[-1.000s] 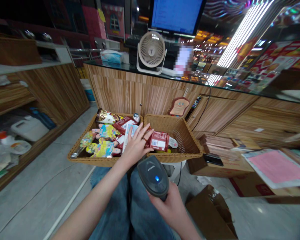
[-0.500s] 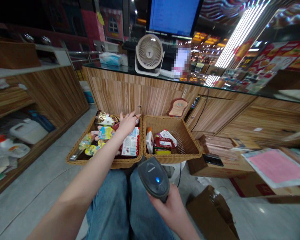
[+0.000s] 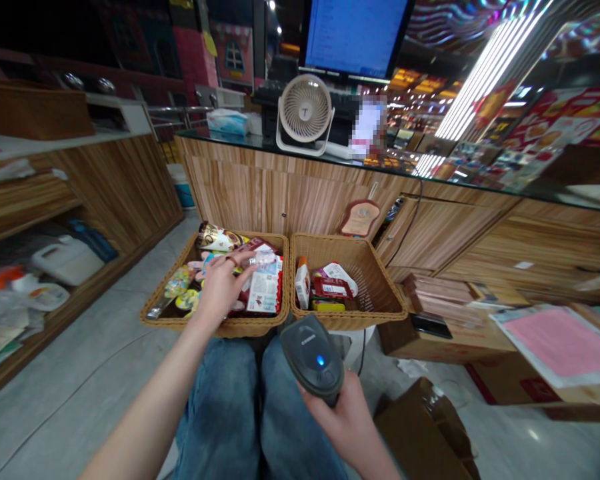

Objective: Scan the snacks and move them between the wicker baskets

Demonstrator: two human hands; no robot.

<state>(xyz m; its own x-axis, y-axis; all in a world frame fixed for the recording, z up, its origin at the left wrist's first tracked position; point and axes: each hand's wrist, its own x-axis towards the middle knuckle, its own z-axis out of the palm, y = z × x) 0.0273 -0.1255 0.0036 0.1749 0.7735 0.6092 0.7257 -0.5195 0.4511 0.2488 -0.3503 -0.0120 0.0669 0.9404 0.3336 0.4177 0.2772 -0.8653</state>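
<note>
My left hand (image 3: 223,283) is over the left wicker basket (image 3: 180,325), its fingers pinching a small clear-wrapped item (image 3: 263,258). Under and around it lie packaged sweets: a gold and brown pack (image 3: 217,239) at the back, a white and red box (image 3: 265,287) at the right, and colourful wrapped pieces. My right hand (image 3: 343,417) grips a dark barcode scanner (image 3: 311,357) with a lit blue light, above my knees and in front of the right wicker basket (image 3: 397,308). That basket holds several packages, among them an orange and white box (image 3: 303,285).
Behind the baskets stands a wooden counter (image 3: 240,187) with a fan (image 3: 306,110) and a monitor (image 3: 357,37). Cardboard boxes (image 3: 500,340) and an open carton (image 3: 420,433) are at the right, shelves (image 3: 115,180) at the left.
My left hand has drawn back toward me from the rear of the left basket, and a clear-wrapped item now shows in its fingers. The view has shifted slightly.
</note>
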